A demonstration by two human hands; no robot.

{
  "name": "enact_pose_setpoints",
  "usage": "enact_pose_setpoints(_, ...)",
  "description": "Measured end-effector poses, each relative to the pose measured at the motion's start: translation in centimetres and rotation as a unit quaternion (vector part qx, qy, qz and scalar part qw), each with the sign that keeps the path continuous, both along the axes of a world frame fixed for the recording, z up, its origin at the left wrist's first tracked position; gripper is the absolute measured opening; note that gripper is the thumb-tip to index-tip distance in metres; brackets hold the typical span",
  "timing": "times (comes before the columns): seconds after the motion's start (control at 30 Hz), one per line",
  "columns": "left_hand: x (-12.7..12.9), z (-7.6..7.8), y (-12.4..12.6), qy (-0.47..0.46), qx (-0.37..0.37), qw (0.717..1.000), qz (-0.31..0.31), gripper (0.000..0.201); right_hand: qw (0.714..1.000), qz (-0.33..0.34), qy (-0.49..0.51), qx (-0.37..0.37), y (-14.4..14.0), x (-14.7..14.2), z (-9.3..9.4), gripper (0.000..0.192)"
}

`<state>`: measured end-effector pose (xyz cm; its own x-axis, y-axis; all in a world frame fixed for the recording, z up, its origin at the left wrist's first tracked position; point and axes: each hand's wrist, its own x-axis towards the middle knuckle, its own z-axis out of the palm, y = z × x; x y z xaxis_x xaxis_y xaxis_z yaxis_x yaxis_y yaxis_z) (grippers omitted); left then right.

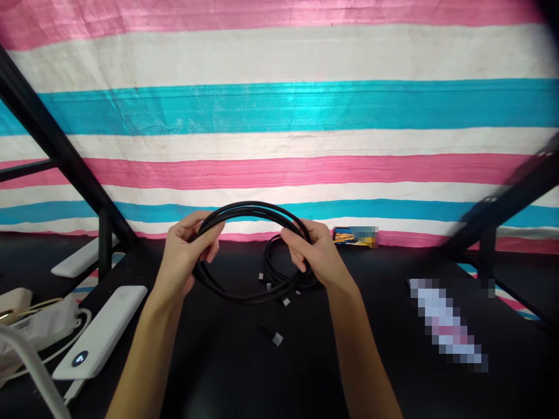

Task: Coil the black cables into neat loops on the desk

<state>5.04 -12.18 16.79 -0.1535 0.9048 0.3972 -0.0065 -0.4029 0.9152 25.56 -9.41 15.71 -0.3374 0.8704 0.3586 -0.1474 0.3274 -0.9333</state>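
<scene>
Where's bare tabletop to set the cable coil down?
Bare tabletop lies between the forearms, below the black cable coil held by left hand and right hand. Crowded at left: white power bank and white cords.

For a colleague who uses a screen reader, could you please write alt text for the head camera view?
Two bare hands, left hand and right hand, hold a coiled black cable above a black table, its connector ends dangling. A white power bank lies at the left, before a pink, white and blue striped sheet.
</scene>
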Motion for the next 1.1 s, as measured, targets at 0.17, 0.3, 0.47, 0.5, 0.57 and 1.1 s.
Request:
enact_pose_setpoints(0.17,0.3,-0.3,0.5,-0.030,-0.035,0.998,-0.032,0.020,0.985,0.054,0.133,-0.091,0.2,0.2,0.5,0.034)
enact_pose_setpoints(0.3,2.1,-0.7,0.6,-0.113,-0.055,0.986,-0.106,0.030,0.958,-0.020,0.266,-0.108,0.5,0.4,1.0,0.051)
enact_pose_setpoints(0.47,6.2,-2.0,-0.1,-0.232,-0.079,0.950,-0.192,0.045,0.926,-0.106,0.344,-0.112,1.2,0.4,1.0,0.056)
enact_pose_setpoints(0.5,6.7,-2.3,-0.2,-0.251,-0.079,0.946,-0.191,0.047,0.931,-0.111,0.328,-0.117,1.4,0.5,0.8,0.057)
enact_pose_setpoints(0.57,7.2,-2.7,-0.2,-0.263,-0.095,0.944,-0.173,0.049,0.945,-0.134,0.275,-0.116,2.0,1.0,0.4,0.055)
enact_pose_setpoints(1.1,0.7,-1.2,0.8,-0.181,-0.194,0.916,-0.300,0.041,0.993,-0.034,0.098,-0.053,1.0,3.2,0.5,0.035)
